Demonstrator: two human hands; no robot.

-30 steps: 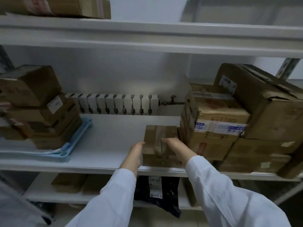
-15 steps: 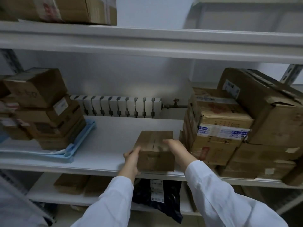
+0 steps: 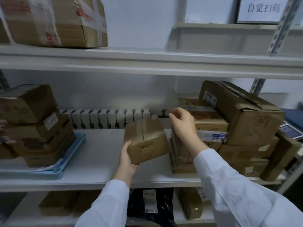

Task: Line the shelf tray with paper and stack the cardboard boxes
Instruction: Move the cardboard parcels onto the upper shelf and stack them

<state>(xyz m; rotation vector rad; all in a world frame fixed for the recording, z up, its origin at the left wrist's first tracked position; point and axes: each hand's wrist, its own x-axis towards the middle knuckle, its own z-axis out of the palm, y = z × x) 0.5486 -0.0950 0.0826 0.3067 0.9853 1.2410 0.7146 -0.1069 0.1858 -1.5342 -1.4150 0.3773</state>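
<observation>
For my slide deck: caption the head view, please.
Left hand holds a tilted cardboard box over the shelf; right hand hovers empty.

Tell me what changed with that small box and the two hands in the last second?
The small cardboard box was lifted off the shelf and tilted. The left hand now grips its lower left corner alone; the right hand let go and rose beside it, holding nothing. The boxes on the blue tray and the stack on the right stayed put.

Loose, creased white sleeves (image 3: pixel 106 205) reach the wrists of the left hand (image 3: pixel 127 159) and right hand (image 3: pixel 183 126).
</observation>
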